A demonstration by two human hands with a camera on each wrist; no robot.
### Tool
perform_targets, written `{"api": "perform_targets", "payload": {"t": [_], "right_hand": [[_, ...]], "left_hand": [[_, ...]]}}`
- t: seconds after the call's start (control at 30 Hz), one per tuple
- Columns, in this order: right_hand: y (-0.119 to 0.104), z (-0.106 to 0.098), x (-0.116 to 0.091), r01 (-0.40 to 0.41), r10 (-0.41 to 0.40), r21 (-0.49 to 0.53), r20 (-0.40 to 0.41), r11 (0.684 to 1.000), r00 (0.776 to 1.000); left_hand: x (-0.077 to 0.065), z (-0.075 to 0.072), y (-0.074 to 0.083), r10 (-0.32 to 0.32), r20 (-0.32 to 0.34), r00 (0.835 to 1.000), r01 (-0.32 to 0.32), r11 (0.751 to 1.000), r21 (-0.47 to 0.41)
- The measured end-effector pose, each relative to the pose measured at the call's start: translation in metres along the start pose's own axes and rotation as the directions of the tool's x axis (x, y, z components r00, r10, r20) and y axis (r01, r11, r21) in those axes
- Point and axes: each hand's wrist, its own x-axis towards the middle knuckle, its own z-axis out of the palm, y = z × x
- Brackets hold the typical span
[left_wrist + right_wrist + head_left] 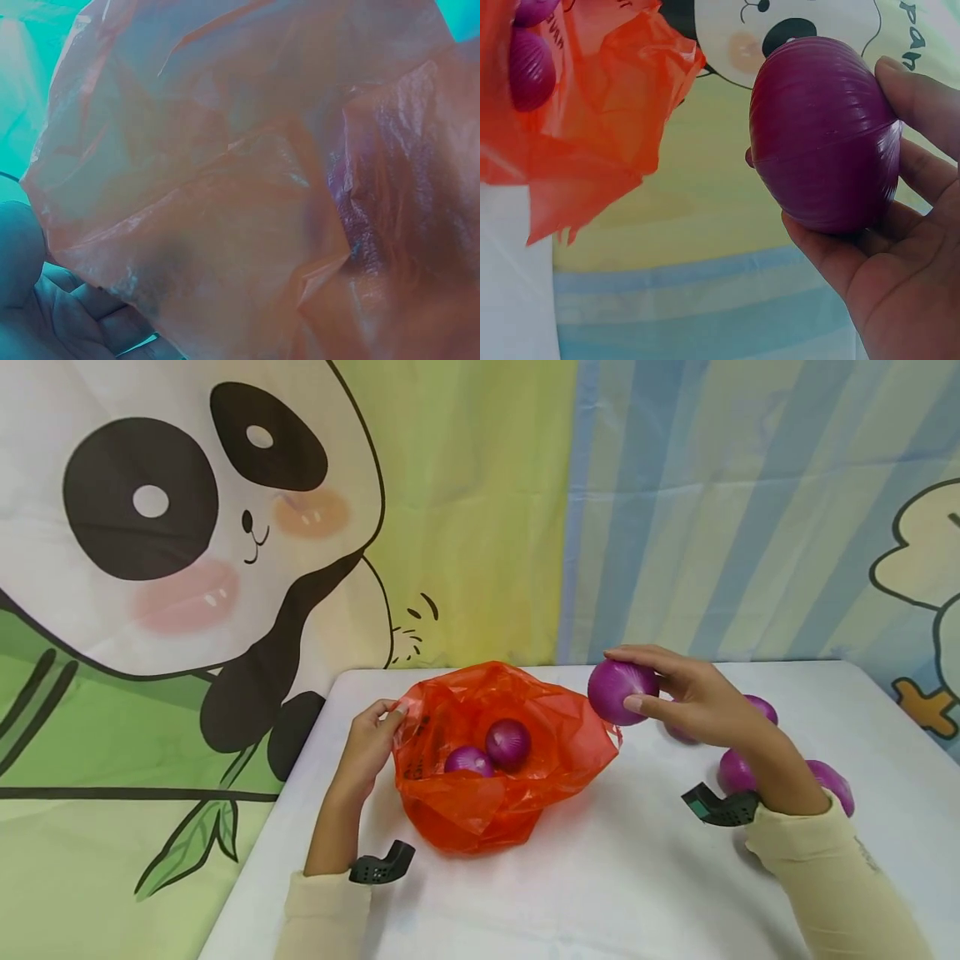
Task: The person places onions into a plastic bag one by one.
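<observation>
A thin red plastic bag point(468, 822) stands on the table with its mouth spread wide. Two purple onions point(508, 743) lie inside it. My left hand point(370, 745) pinches the bag's left rim between thumb and fingers; in the left wrist view the crumpled film point(195, 195) hides most of the scene. Just above and beside the bag's right rim, my right hand point(693, 697) grips another shiny purple onion point(615, 691) off the table. The right wrist view shows that onion point(825, 142) held between thumb and fingers, apart from the bag.
Several more purple onions point(831, 781) lie on the white table point(600, 885) at the right, partly hidden behind my right hand and forearm. A cloth backdrop point(480, 510) with a panda print hangs behind the table's far edge.
</observation>
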Motion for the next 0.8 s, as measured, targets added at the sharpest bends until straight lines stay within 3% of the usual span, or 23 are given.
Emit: {"api": "perform_targets", "payload": {"t": [0.2,0.43,0.8], "right_hand": [[-0.004,0.008,0.015,-0.012,0.012,0.032,0.018,0.999,1.000],[-0.009,0.025,0.037,-0.075,0.062,0.179,0.079,0.981,0.995],[-0.007,0.049,0.067,0.053,-0.097,0.263,0.158,0.963,0.983]], "left_hand": [[0.000,0.001,0.001,-0.005,0.011,1.000,0.005,1.000,-0.002],[0.000,0.000,0.002,0.000,0.011,1.000,0.001,1.000,-0.004],[0.000,0.002,0.004,0.009,0.004,1.000,-0.009,1.000,-0.009]]}}
